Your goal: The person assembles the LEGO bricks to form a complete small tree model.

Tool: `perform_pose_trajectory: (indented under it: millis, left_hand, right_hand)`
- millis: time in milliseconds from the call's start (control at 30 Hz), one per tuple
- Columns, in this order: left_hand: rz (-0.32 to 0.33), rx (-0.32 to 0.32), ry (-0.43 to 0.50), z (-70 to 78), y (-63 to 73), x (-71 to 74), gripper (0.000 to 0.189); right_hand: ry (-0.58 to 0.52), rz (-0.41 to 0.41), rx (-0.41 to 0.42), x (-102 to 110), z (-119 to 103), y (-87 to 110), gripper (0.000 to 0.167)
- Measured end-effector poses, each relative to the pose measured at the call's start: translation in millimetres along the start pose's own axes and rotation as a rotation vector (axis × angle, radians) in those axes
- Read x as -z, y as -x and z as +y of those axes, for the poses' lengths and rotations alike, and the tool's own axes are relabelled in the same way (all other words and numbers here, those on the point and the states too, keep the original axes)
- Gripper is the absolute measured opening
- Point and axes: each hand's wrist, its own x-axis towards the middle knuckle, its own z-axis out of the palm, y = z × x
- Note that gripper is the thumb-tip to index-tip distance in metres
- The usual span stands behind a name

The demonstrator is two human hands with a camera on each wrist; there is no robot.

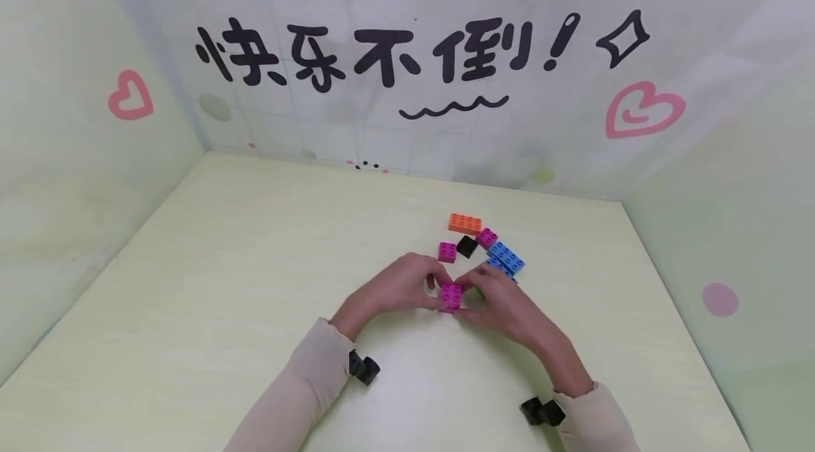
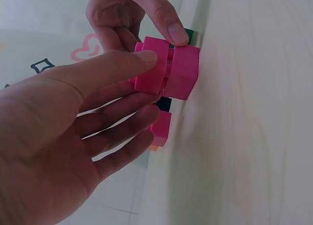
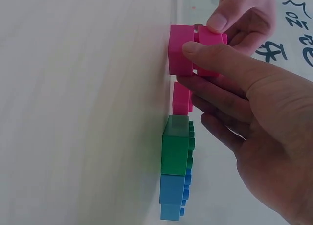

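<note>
Two pink toy building bricks are stacked with a narrow gap showing between them. My left hand (image 1: 402, 284) pinches the upper pink brick (image 2: 150, 66) between thumb and fingers. My right hand (image 1: 509, 302) grips the lower pink brick (image 3: 181, 51), which sits at the table surface. From the head view, mostly the studded top of the upper brick shows between the fingertips. Just beyond the hands lies another pink brick (image 1: 448, 252). A green brick (image 3: 174, 146) stands near the right hand's fingers in the right wrist view; the right hand hides it from the head view.
Behind the hands on the pale table (image 1: 210, 282) lie an orange brick (image 1: 465, 223), a black piece (image 1: 467, 247), a further pink brick (image 1: 487, 237) and two blue bricks (image 1: 507, 255). Printed walls (image 1: 356, 134) enclose the table at the back and both sides.
</note>
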Motion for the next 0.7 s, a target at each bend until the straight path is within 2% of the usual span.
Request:
perform_pose_trajectory:
  millis: [200, 600, 700]
  left_hand:
    - [0.006, -0.021, -0.006, 1.3, -0.5, -0.2, 0.028]
    - [0.027, -0.02, -0.063, 5.6, -3.5, -2.9, 0.027]
    - [0.03, -0.024, -0.061, 5.2, -3.1, -5.0, 0.026]
  right_hand:
    - [-0.005, -0.007, -0.005, -1.1, 1.6, 0.1, 0.041]
    - [-0.017, -0.027, 0.022, 0.7, 2.4, -2.4, 0.037]
    - [-0.059, -0.055, 0.012, 2.5, 2.1, -1.9, 0.039]
